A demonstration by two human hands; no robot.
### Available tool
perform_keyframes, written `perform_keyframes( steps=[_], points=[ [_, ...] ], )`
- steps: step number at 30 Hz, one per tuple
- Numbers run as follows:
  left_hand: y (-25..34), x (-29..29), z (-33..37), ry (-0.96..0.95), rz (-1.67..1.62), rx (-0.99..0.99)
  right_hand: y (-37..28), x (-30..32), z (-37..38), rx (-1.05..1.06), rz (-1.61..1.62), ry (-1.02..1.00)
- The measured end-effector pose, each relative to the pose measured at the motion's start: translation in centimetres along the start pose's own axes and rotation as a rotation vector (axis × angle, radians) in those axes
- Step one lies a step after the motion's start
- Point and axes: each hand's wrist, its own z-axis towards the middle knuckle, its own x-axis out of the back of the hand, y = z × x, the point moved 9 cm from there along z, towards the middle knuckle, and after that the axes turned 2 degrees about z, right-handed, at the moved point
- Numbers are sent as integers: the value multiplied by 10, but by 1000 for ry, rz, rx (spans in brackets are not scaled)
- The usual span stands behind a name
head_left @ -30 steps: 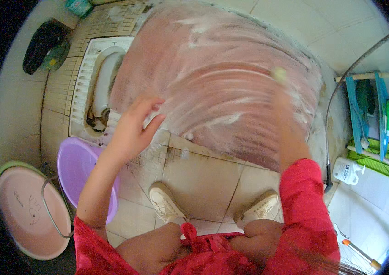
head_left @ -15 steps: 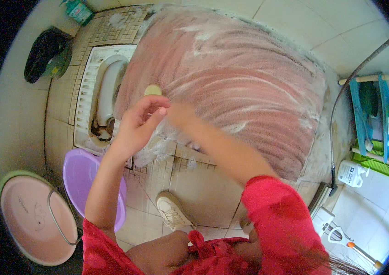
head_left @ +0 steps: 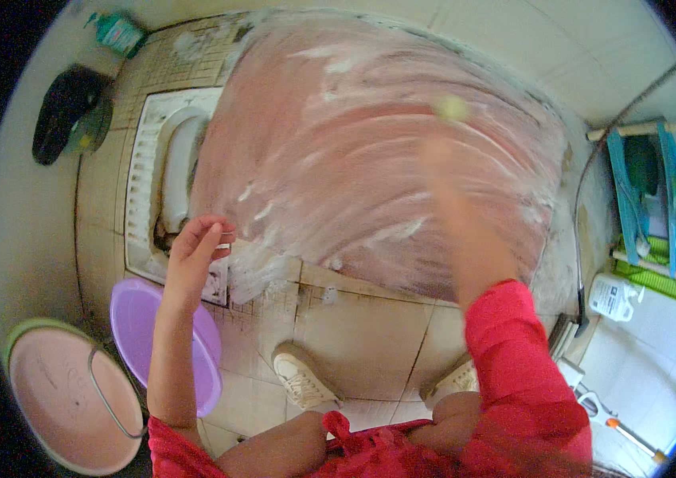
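Observation:
A pink rug [head_left: 354, 183] streaked with white suds is spread over the tiled floor. Over its right-hand part reaches my right hand [head_left: 438, 155], smeared by motion. Just beyond those fingers shows a blurred pale yellow-green rounded thing [head_left: 452, 108], which moves along with the hand; its kind is not clear. My left hand [head_left: 203, 240] hovers apart from the rug, near the lower end of the white squat toilet [head_left: 137, 183], fingers loosely curled and holding nothing visible.
A purple basin [head_left: 135, 319] and a pink basin [head_left: 67, 398] stand at lower left. Along the left wall are a dark bin [head_left: 67, 111] and a green pump bottle [head_left: 119, 36]. At right are a hose [head_left: 581, 239], a white jug [head_left: 615, 296] and a blue-green rack [head_left: 664, 199].
My right hand has swept right and away across the rug, together with the pale yellow-green thing. My left hand has drawn back toward me and slightly left.

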Motion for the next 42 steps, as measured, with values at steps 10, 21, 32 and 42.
perform_keyframes(
  steps=[10,21,32,42],
  points=[
    [21,-76,4,-205,92,-132,-140,-9,1,395,273,-102],
    [-14,-38,-12,-119,150,1,147,18,-17,-289,-61,86],
    [21,-117,0,-263,134,-167,-128,-6,-34,174,480,-57],
    [18,-143,-6,-317,221,-195,238,-14,-123,-388,-196,303]
  ],
)
